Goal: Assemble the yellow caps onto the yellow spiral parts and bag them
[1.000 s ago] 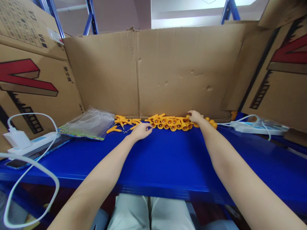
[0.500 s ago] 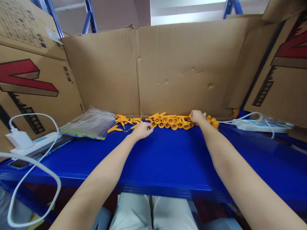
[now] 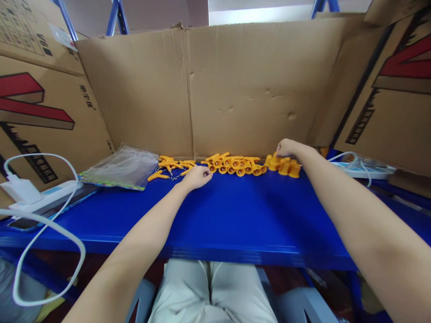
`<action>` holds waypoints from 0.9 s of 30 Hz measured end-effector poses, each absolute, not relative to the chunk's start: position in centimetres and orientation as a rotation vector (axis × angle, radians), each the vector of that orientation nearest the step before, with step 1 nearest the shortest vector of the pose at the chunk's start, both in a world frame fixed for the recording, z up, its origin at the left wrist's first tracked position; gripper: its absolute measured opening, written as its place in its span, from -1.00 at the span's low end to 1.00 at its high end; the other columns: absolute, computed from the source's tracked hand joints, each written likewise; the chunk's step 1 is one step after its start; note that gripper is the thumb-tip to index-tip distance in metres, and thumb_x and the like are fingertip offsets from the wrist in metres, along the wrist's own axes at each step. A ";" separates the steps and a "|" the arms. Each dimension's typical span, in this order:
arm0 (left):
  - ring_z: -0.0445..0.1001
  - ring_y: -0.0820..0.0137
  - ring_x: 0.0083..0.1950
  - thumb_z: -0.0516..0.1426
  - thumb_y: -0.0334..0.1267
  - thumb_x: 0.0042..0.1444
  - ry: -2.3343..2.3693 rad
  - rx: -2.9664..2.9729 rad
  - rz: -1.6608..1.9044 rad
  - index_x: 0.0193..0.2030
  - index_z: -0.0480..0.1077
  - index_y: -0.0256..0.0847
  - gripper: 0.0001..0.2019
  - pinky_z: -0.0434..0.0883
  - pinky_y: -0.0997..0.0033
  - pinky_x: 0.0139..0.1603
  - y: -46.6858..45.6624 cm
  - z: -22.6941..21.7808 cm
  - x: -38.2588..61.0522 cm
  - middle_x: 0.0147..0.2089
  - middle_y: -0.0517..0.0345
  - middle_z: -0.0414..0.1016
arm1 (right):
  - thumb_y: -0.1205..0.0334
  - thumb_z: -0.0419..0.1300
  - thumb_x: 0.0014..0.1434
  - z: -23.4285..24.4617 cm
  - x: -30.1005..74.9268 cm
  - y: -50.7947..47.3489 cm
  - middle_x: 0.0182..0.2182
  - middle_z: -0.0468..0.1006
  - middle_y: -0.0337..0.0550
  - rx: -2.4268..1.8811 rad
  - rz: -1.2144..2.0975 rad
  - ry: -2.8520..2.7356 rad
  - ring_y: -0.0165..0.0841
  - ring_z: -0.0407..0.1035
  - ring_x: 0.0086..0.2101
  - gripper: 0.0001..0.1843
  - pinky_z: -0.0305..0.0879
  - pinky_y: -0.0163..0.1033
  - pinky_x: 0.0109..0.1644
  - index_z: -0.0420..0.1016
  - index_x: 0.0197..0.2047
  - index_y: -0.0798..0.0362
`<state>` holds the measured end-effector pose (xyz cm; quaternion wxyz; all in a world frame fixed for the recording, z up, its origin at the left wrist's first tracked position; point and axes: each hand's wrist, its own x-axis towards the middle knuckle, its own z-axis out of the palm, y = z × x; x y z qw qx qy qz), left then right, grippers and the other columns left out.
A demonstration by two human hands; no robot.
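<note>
My left hand (image 3: 197,177) rests low over the blue table, fingers pinched together beside the left end of a row of orange trumpet-shaped pieces (image 3: 240,172). Whatever those fingers may hold is hidden. At the right, my right hand (image 3: 287,147) is closed on the narrow top of an orange bell-shaped piece (image 3: 274,162). Several more orange bell-shaped pieces (image 3: 294,170) stand wide end down just below and right of it. Left of my left hand lies a loose pile of orange stick-like pieces (image 3: 167,162) with small metal chains.
A clear plastic bag (image 3: 123,168) lies at the left. Beyond it are a phone (image 3: 25,224), a white charger (image 3: 22,190) and looping cable. A white power strip (image 3: 363,170) sits at the right. A cardboard wall (image 3: 256,89) closes off the back of the blue table (image 3: 222,215).
My right hand has risen and moved slightly right, uncovering the standing bell-shaped pieces. My left hand stays by the row's left end. The view has shifted a little.
</note>
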<state>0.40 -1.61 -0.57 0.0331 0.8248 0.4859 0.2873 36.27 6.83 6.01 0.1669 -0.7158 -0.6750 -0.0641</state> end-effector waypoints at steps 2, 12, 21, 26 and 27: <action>0.29 0.48 -0.52 0.04 -0.29 0.01 1.486 2.535 0.885 -0.52 0.38 -0.26 -0.83 0.16 0.47 -0.46 -1.6 -0.6 0.4 -0.56 0.20 0.39 | 0.37 0.31 -0.16 5.4 36.0 6.1 -0.55 0.50 -0.06 -2.166 -0.078 -2.028 -0.15 0.45 -0.34 -0.92 0.30 -0.18 -0.35 0.48 -0.57 0.06; 0.30 0.47 -0.51 0.04 -0.27 0.01 1.501 2.564 0.856 -0.52 0.38 -0.26 -0.82 0.16 0.47 -0.46 -1.3 -0.8 0.2 -0.55 0.19 0.40 | 0.30 0.20 -0.05 0.5 33.6 3.7 -0.31 0.53 -0.02 -2.132 -0.051 -1.840 -0.24 0.44 -0.32 -0.73 0.26 -0.28 -0.35 0.38 -0.20 0.09; 0.32 0.47 -0.51 0.03 -0.28 0.01 1.501 2.559 0.760 -0.49 0.41 -0.27 -0.82 0.18 0.48 -0.45 -1.6 -0.5 0.4 -0.56 0.20 0.41 | 0.19 0.18 -0.01 -2.7 35.3 4.0 -0.28 0.49 0.01 -1.871 0.034 -1.776 -0.20 0.40 -0.30 -0.53 0.27 -0.19 -0.24 0.17 -0.03 0.08; 0.33 0.44 -0.50 0.04 -0.22 0.03 1.503 2.595 0.584 -0.47 0.43 -0.25 -0.79 0.21 0.46 -0.42 -1.8 -0.4 0.5 -0.54 0.18 0.43 | 0.20 0.21 -0.07 -2.6 35.3 3.9 -0.27 0.50 0.01 -1.947 0.036 -1.804 -0.15 0.39 -0.28 -0.47 0.26 -0.16 -0.22 0.24 0.00 0.09; 0.33 0.44 -0.50 0.04 -0.22 0.03 1.499 2.610 0.545 -0.47 0.43 -0.25 -0.79 0.22 0.46 -0.41 -1.8 -0.4 0.6 -0.53 0.17 0.43 | 0.19 0.21 -0.07 -2.5 35.3 3.8 -0.27 0.50 0.01 -1.970 0.035 -1.828 -0.13 0.39 -0.26 -0.52 0.26 -0.15 -0.20 0.29 -0.04 0.08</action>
